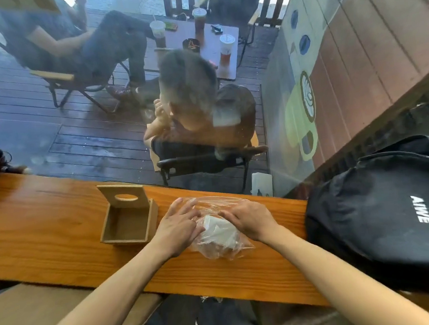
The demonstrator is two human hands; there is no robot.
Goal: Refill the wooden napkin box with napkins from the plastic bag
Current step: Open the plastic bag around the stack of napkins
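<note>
A clear plastic bag [220, 226] is lying on the wooden counter [45, 229], roughly midway between its near edge and its far edge, which is meeting a window; a white wad of napkins [218, 230] is showing through the film; both of the person's hands are pressing down on the bag from above; the left hand [176, 229] is resting on the bag's left side with its fingers spread and touching the plastic, not closed around anything; the right hand [249, 219] is lying on the bag's right side, fingers reaching toward the napkins, and whether they are pinching the film I cannot tell; the two hands are sitting close together, with the napkin wad between them; the wooden napkin box [129, 219] is standing just beside the left hand, to the left of the bag, its inside bare and its slotted lid [124, 196] tilting upright along the far wall; a black backpack [394, 214] is leaning at the counter's right end, near the right forearm.
</note>
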